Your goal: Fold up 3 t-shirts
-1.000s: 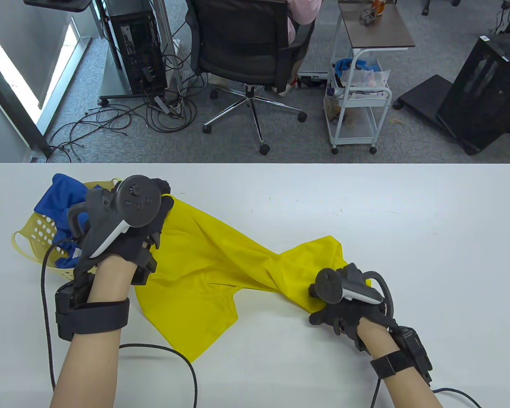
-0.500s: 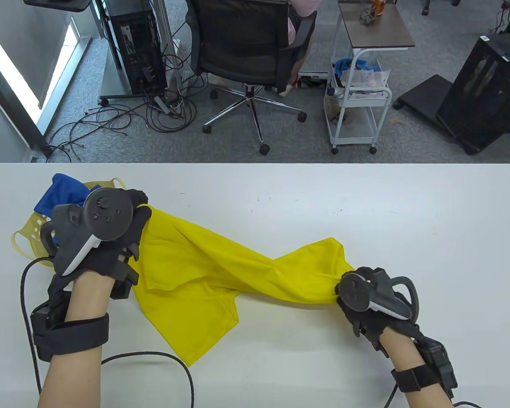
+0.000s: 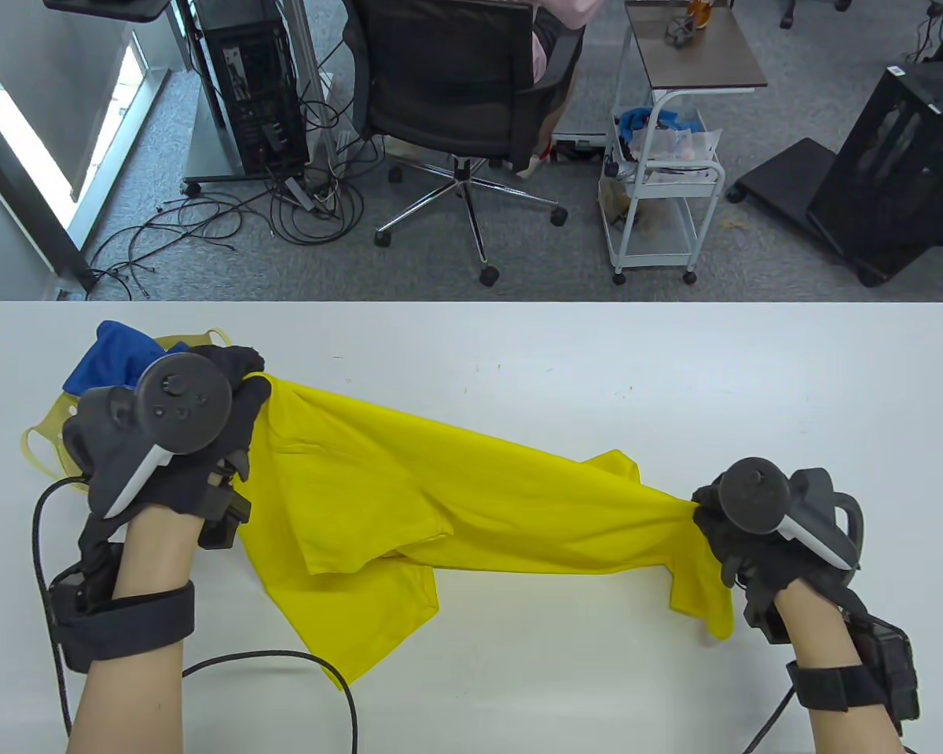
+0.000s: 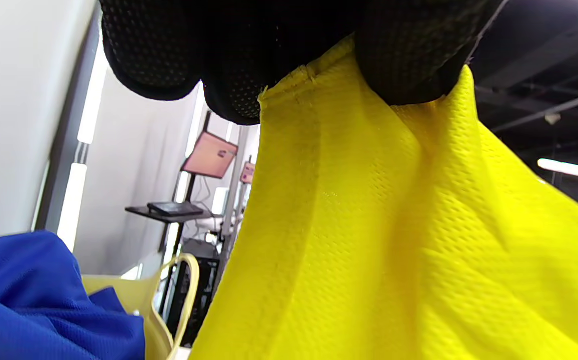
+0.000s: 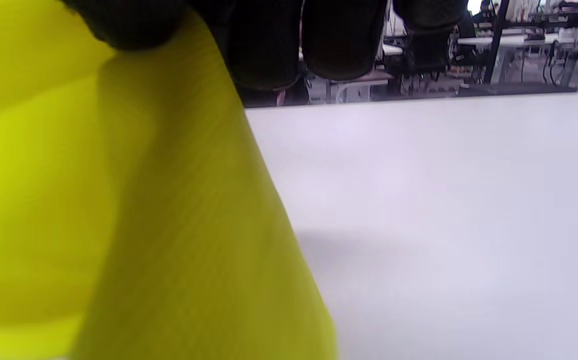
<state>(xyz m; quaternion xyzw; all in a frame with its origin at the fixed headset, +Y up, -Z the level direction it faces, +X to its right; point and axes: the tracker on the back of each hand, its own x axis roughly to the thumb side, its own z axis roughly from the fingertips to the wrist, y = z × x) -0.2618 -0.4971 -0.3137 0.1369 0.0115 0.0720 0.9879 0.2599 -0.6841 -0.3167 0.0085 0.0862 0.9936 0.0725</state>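
A yellow t-shirt (image 3: 456, 503) hangs stretched between my two hands above the white table (image 3: 597, 369). My left hand (image 3: 240, 385) grips its left end near the basket; in the left wrist view the gloved fingers (image 4: 239, 75) pinch a hemmed edge of the yellow t-shirt (image 4: 393, 240). My right hand (image 3: 711, 522) grips the right end, with a loose corner hanging below it. In the right wrist view the yellow t-shirt (image 5: 119, 225) fills the left half under my fingers (image 5: 269, 45). A blue t-shirt (image 3: 114, 353) lies in a yellow basket (image 3: 43, 444) at the far left.
The blue t-shirt (image 4: 34, 300) and the basket handle (image 4: 189, 290) show in the left wrist view. Glove cables trail over the table's front edge (image 3: 346, 691). An office chair (image 3: 464, 86) and a cart (image 3: 664, 188) stand beyond the table's far edge.
My right hand has moved right and away from the left, pulling the yellow t-shirt taut and wider. My left hand has shifted left and toward me, still gripping its end.
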